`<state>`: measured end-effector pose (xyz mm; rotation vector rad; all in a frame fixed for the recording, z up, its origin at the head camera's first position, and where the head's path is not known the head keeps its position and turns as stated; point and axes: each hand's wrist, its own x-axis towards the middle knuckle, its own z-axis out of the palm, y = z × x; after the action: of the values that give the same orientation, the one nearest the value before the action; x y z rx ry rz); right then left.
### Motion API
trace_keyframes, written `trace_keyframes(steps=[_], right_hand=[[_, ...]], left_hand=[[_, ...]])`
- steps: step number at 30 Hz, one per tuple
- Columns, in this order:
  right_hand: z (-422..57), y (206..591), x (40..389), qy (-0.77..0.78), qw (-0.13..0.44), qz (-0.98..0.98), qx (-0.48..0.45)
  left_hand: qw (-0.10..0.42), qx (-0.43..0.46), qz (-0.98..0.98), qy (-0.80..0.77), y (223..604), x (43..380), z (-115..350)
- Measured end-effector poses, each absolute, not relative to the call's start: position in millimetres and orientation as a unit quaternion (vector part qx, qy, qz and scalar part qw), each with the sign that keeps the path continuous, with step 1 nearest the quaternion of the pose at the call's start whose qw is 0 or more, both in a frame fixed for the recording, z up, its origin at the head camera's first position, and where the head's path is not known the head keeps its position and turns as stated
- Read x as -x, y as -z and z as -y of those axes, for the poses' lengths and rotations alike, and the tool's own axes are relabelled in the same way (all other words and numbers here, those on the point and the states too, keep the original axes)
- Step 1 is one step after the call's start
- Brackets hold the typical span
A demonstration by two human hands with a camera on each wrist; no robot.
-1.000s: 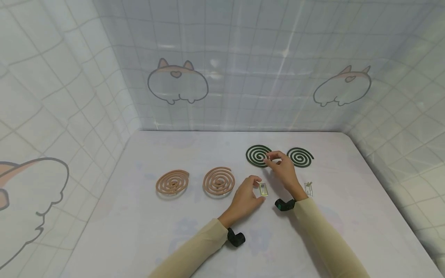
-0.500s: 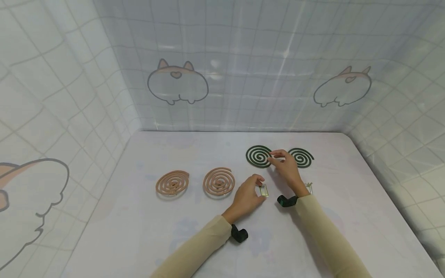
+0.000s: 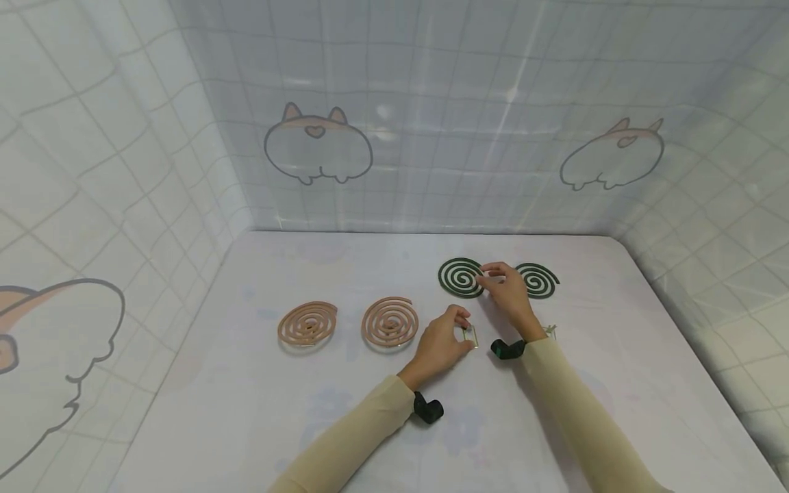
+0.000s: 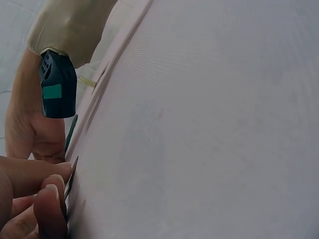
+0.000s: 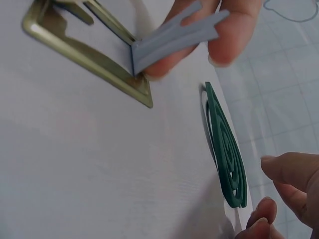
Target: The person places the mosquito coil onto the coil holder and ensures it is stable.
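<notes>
My left hand [image 3: 439, 346] grips a small rectangular metal mosquito coil stand [image 3: 471, 335] with its thumb and fingertips. In the right wrist view, the forked tab [image 5: 174, 37] of this stand [image 5: 75, 55] is bent up, and a left fingertip lies against it. Farther back, my right hand [image 3: 508, 294] hovers by the right edge of a green mosquito coil [image 3: 462, 276]. Its thumb and fingers are apart and hold nothing. A second green coil [image 3: 538, 281] lies just right of that hand, partly hidden. Another metal stand [image 3: 550, 332] shows behind the right wrist.
Two brown mosquito coils, one at the far left [image 3: 307, 324] and one nearer my left hand [image 3: 390, 323], sit raised above the white tabletop [image 3: 246, 397]. Tile-patterned curtains [image 3: 431, 137] close in the table at the back and sides.
My left hand has moved slightly right and forward, and its fingers have closed in on the metal stand. My right hand has drifted a little right, off the left green coil.
</notes>
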<state>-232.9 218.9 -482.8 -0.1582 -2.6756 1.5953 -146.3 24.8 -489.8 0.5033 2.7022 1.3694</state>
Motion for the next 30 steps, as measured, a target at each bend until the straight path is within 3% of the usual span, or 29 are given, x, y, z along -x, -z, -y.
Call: trace_keyframes(steps=[4, 14, 30], right_hand=[[-220.4, 481.5, 235.3, -0.500, 0.010, 0.865, 0.045], [-220.0, 478.8, 238.7, -0.504, -0.012, 0.862, 0.047], [-220.4, 477.2, 249.7, -0.459, -0.049, 0.887, 0.027]], left_hand=[[0.044, -0.159, -0.865, -0.473, 492.8, 149.3, -24.4], [0.121, -0.144, -0.791, -0.582, 500.3, 154.7, -20.3], [0.148, -0.146, -0.774, -0.598, 499.2, 155.6, -17.3]])
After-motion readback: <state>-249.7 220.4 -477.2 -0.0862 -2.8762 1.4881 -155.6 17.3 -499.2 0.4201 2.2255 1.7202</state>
